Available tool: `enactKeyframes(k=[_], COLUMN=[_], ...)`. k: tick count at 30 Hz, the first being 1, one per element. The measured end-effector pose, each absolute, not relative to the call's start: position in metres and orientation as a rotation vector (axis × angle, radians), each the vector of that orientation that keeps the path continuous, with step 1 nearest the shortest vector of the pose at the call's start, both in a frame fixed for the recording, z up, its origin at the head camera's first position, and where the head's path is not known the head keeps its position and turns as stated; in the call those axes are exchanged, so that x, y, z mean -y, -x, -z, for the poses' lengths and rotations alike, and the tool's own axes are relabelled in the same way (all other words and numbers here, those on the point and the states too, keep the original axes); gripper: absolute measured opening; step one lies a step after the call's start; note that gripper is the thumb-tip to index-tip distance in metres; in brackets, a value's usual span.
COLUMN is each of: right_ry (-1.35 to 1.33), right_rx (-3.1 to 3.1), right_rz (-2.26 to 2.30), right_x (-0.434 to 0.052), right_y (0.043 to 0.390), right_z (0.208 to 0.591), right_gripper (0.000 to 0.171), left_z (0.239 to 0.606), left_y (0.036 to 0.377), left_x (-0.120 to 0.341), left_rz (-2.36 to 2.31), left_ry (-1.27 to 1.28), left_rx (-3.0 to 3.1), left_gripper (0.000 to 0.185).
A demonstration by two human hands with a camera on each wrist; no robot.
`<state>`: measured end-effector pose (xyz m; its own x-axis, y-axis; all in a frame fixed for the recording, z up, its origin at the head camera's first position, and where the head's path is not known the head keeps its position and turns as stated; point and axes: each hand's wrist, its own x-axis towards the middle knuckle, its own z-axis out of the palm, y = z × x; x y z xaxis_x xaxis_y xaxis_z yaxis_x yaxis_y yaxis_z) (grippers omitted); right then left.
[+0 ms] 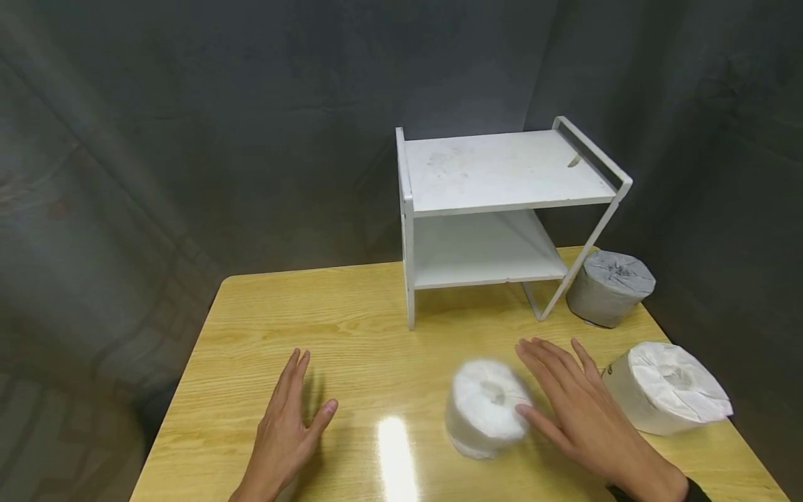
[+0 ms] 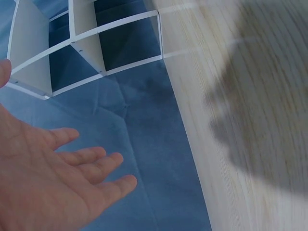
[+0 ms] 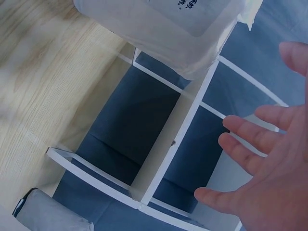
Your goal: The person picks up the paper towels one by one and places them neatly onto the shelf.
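On the wooden table [image 1: 351, 314] a white wrapped paper roll [image 1: 486, 408] stands near the front, blurred. My right hand [image 1: 555, 390] is open just right of it, fingers straight, the thumb at the roll's side. In the right wrist view the right hand [image 3: 269, 168] spreads its fingers under the roll [image 3: 163, 24]. My left hand [image 1: 295, 408] lies open and flat on the table at the front left, holding nothing. The left wrist view shows the left hand [image 2: 57, 178] with relaxed fingers.
A white two-tier shelf [image 1: 502, 174] stands at the back of the table, both tiers bare. A grey wrapped roll [image 1: 608, 286] sits by its right leg. Another white roll [image 1: 665, 387] lies near the right edge. Dark cloth hangs behind.
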<state>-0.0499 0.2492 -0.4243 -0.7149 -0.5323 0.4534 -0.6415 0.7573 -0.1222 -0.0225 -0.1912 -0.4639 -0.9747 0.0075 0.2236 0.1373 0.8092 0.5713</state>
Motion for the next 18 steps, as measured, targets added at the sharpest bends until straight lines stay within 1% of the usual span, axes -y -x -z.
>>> enactKeyframes(k=[18], right_ry=[-0.946], right_rx=[2.527], right_rz=[-0.393], right_x=[-0.2412], right_y=[0.0505], right_z=[0.4250], right_gripper=[0.075], left_z=[0.4646], left_y=[0.0218], left_x=[0.1905], left_rz=[0.927], left_ry=[0.126], left_rx=[2.766], left_gripper=[0.082])
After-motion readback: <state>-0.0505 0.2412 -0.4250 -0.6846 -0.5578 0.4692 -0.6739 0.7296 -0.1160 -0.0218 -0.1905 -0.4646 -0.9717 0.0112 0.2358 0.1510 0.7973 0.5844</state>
